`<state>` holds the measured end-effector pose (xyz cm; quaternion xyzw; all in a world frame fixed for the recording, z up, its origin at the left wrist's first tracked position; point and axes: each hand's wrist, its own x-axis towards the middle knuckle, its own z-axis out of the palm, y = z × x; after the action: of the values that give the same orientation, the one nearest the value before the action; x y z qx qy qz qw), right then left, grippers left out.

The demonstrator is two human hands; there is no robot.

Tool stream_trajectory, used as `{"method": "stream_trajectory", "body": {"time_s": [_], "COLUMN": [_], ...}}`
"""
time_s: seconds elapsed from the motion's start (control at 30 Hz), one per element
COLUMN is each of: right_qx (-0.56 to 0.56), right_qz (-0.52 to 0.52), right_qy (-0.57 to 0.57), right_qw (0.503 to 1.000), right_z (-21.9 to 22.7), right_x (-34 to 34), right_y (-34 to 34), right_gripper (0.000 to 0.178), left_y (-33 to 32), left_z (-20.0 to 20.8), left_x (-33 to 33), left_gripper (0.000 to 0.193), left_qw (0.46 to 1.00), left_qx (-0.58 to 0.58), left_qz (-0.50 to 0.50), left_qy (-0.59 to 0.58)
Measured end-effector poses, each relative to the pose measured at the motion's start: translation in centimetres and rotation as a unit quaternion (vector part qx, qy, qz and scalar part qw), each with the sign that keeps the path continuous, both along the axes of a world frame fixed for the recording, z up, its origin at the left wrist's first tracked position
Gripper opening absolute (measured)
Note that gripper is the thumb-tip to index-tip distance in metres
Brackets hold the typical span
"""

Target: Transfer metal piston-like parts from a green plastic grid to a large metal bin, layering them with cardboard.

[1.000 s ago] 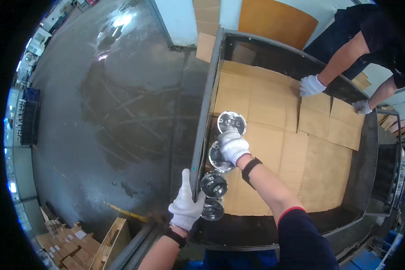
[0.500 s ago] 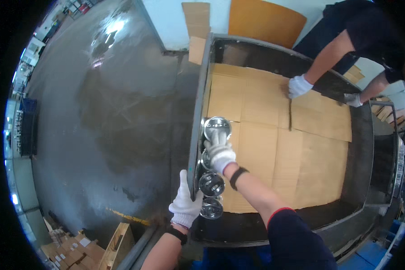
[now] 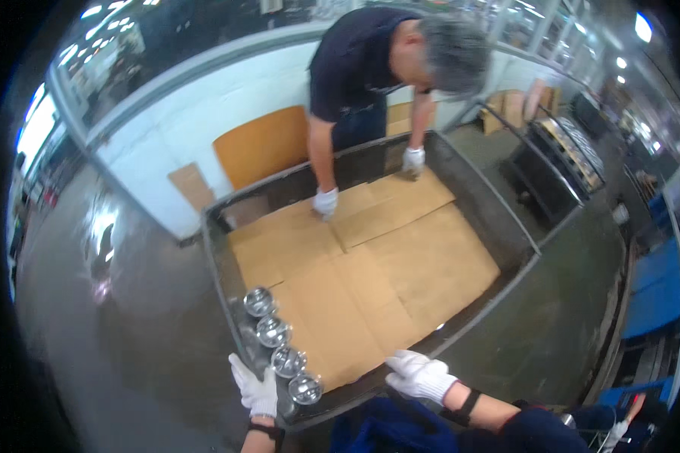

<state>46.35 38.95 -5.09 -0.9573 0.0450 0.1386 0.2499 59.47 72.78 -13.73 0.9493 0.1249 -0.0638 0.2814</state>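
Several round, shiny metal parts stand in a row along the left wall of a dark metal bin (image 3: 472,325); the farthest is a metal part (image 3: 260,302) and the nearest another metal part (image 3: 305,389). My left hand (image 3: 255,387), in a white glove, rests at the bin's left rim beside the nearer parts, its thumb and fingers apart and nothing in it. Over the near rim is my right hand (image 3: 419,375), also gloved, fingers loosely stretched and holding nothing visible. Flat cardboard sheets (image 3: 347,302) line the bin's floor.
Across the bin a co-worker bends over it, one gloved hand (image 3: 326,202) on the cardboard and another gloved hand (image 3: 413,161) near the far corner. An orange-brown board (image 3: 261,147) leans on the white wall. A black wheeled cart (image 3: 544,177) stands at the right.
My right hand has let go of a metal part in the row and moved right to the near rim. The view has swung up and right. My left hand stays by the left rim.
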Motion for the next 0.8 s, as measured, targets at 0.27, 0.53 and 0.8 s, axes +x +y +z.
{"method": "stream_trajectory", "body": {"time_s": [0.27,0.53,0.8], "right_qx": [-0.053,-0.282,-0.39], "right_qz": [-0.351,-0.658,-0.805], "right_qy": [0.027,-0.205,0.049], "right_qw": [0.934,0.668,0.443], "right_z": [7.2,11.0,13.7], "right_x": [-20.5,-46.2,-60.3], "right_y": [-3.8,0.5,10.1], "right_gripper": [0.039,0.049,0.057], "left_y": [-13.2,-31.6,-39.8], "left_z": [4.8,11.5,19.6], "left_x": [-11.3,-28.1,-42.8], "left_gripper": [0.101,0.083,0.081], "left_qw": [0.88,0.618,0.435], "left_qx": [-0.358,-0.259,-0.271], "left_qz": [-0.304,-0.736,-0.835], "left_qy": [0.064,0.098,0.199]}}
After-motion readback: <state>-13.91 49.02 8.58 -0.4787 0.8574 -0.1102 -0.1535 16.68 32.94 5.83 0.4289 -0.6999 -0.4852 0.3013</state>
